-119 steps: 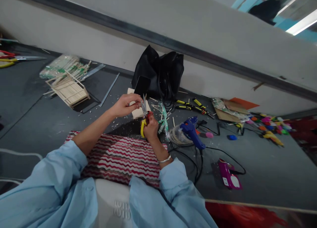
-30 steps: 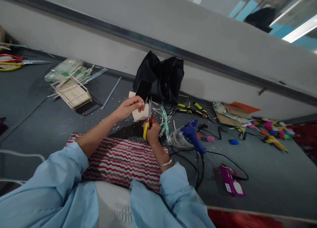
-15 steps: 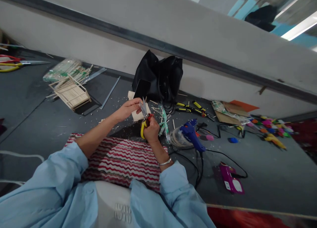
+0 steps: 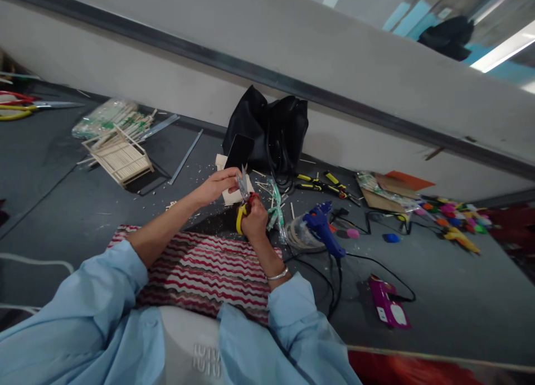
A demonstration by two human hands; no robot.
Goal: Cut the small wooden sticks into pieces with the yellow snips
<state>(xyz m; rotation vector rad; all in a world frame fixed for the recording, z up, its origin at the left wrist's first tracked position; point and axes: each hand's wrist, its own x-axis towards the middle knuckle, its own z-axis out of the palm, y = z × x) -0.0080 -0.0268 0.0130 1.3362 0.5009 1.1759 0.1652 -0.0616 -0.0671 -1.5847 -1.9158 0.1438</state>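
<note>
My right hand (image 4: 254,219) is wrapped round the handles of a pair of scissors (image 4: 240,220), yellow and red, with the metal blades pointing up and away from me. At the blades, my left hand (image 4: 216,186) has its fingers pinched together; whatever they hold is too small to make out. Beneath and behind the hands lies a pale flat piece (image 4: 232,196) on the dark table, with small stick offcuts scattered around. A green and clear plastic wrapper (image 4: 276,204) lies just right of the scissors.
A stick-built frame (image 4: 121,159) and bundled sticks (image 4: 129,123) lie left. Behind my hands stand a black bag (image 4: 288,128) and a dark phone-like slab (image 4: 240,150). Rightward are a blue glue gun (image 4: 321,229), pliers (image 4: 320,183), cables and a purple device (image 4: 388,304).
Both hands stay in nearly the same place, with the scissors still at the left fingertips. Only a slight shift of the hands and the view shows.
</note>
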